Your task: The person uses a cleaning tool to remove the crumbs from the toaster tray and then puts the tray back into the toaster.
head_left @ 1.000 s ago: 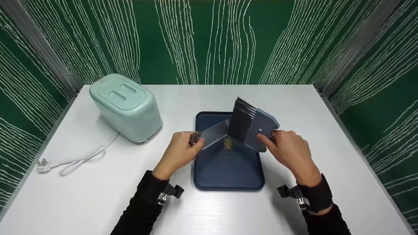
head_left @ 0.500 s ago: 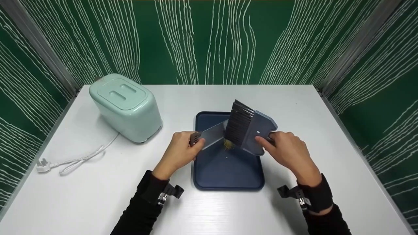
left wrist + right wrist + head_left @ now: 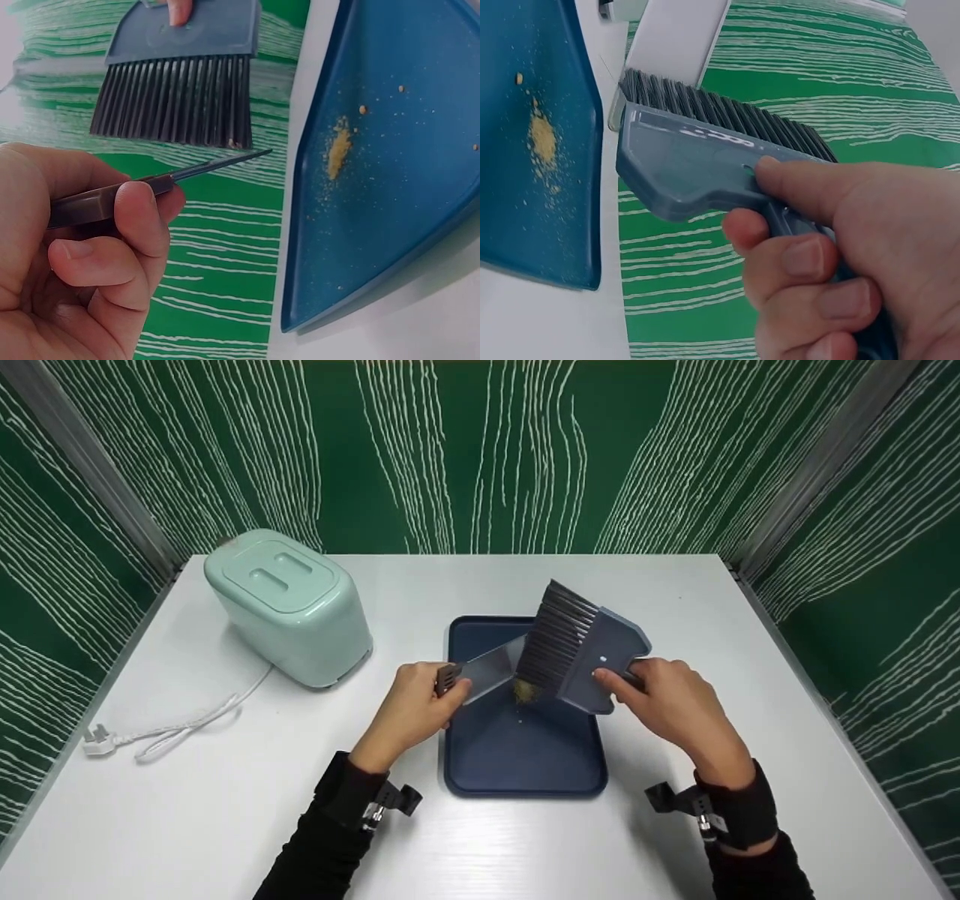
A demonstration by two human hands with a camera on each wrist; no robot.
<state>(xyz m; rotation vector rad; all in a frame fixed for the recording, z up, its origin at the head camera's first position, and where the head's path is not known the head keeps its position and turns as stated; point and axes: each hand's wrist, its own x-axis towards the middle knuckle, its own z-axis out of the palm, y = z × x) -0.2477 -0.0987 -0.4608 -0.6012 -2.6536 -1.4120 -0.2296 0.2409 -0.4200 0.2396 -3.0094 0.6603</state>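
My left hand grips the dark handle of a flat-bladed tool with a wide, shiny rectangular blade. In my right hand is a blue-grey hand brush, its handle wrapped by the fingers and the thumb laid on its flat body. The brush's black bristles sit at the blade's far end; whether they touch it I cannot tell. Both tools are above a dark blue tray. A small heap of yellowish crumbs lies on the tray, partly covered by the bristles in the head view.
A mint-green toaster stands at the back left of the white table. Its white cord and plug lie in front of it. Green walls with white lines enclose the table.
The brush first moved down and left along the blade, then back up and right, with slight tilting. The left hand and its tool stayed in place. The crumb heap remains on the tray.
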